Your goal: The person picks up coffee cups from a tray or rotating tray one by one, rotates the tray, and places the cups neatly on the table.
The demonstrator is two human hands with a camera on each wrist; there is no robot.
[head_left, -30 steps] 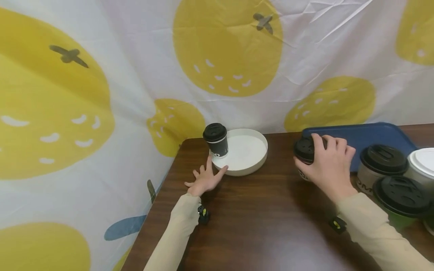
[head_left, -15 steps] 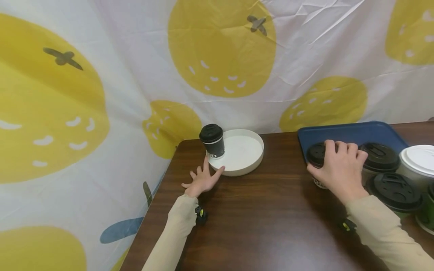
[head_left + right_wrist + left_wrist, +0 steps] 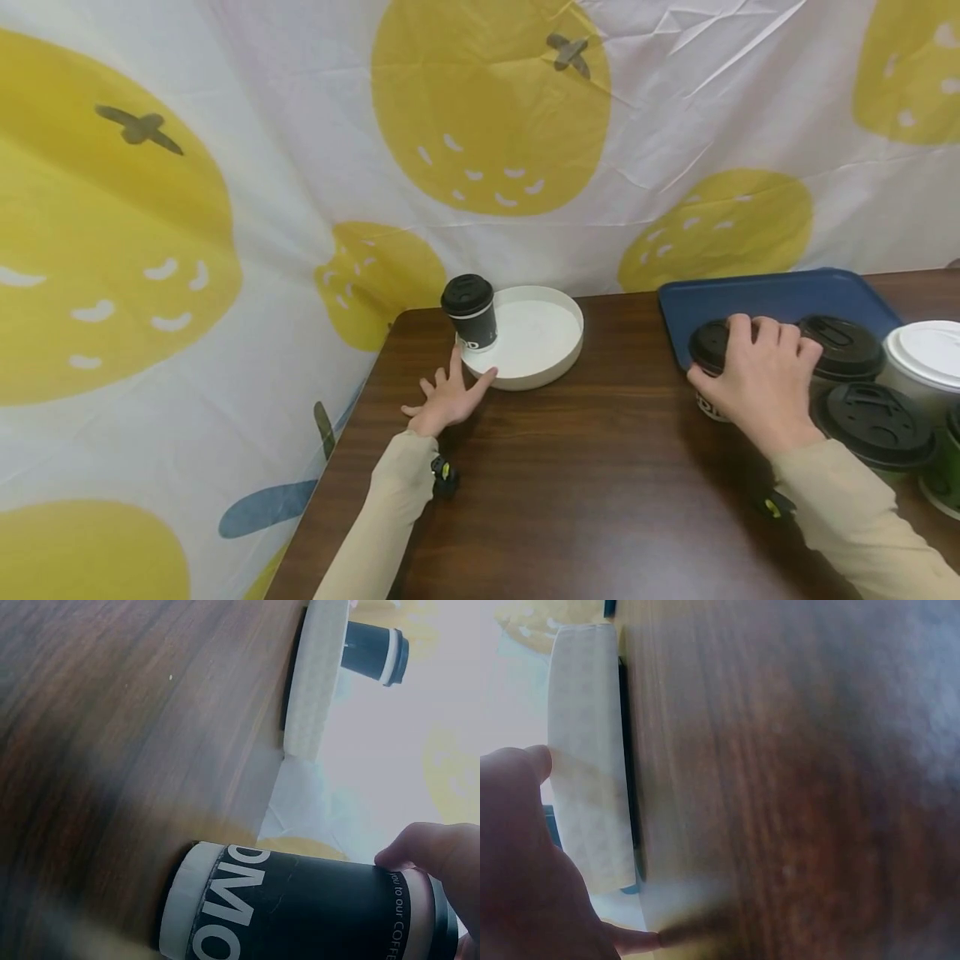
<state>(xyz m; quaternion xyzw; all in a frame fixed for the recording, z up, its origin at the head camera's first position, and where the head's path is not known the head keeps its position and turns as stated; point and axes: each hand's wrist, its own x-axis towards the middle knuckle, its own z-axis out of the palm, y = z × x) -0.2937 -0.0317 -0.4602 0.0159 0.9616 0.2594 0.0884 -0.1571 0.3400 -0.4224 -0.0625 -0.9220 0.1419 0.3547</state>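
With fingers spread, my left hand (image 3: 448, 400) touches the near-left rim of a round white tray (image 3: 543, 333). A small black paper coffee cup (image 3: 476, 321) with a black lid stands upright at that tray's left side. On the right, my right hand (image 3: 761, 387) grips a second black coffee cup (image 3: 307, 907) from above, around its lid end. Its white lettering and white base band show in the right wrist view. This cup is upright, low over the table at the near-left corner of the blue tray (image 3: 742, 300); I cannot tell whether its base touches the wood.
Right of my right hand stand several lidded cups: one with a black lid (image 3: 838, 343), one with a white lid (image 3: 937, 354), another black-lidded cup (image 3: 876, 423) and a green cup (image 3: 943, 483). A lemon-print cloth (image 3: 495, 108) hangs behind the brown table (image 3: 570, 475).
My right hand has carried its coffee cup rightward to the blue tray's near-left corner, moving only slightly in the last half second. My left hand has stayed at the white tray.
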